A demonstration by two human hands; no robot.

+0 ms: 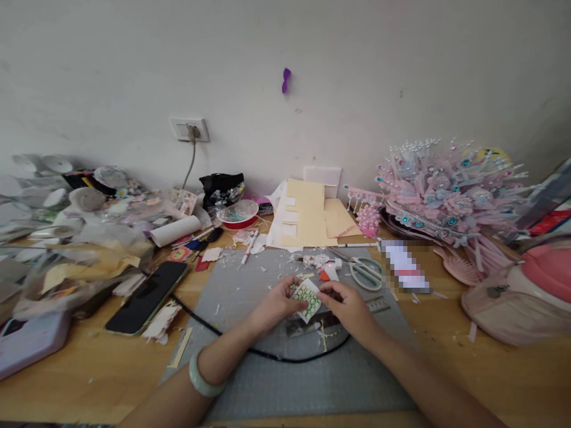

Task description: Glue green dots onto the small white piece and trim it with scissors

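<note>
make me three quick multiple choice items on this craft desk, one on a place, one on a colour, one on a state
1. Where do the scissors lie?
A. on the phone
B. on the grey mat, beyond the right hand
C. by the wall socket

2. What colour is the bangle on the left wrist?
A. pale green
B. red
C. black

3. How is the small patterned card held?
A. lying flat, untouched
B. in the left hand alone
C. pinched between both hands

Answers:
1 B, they rest on the mat's far edge just past the right hand.
2 A, the ring on the wrist is pale green.
3 C, the left hand and the right hand each grip one side of it.
</note>
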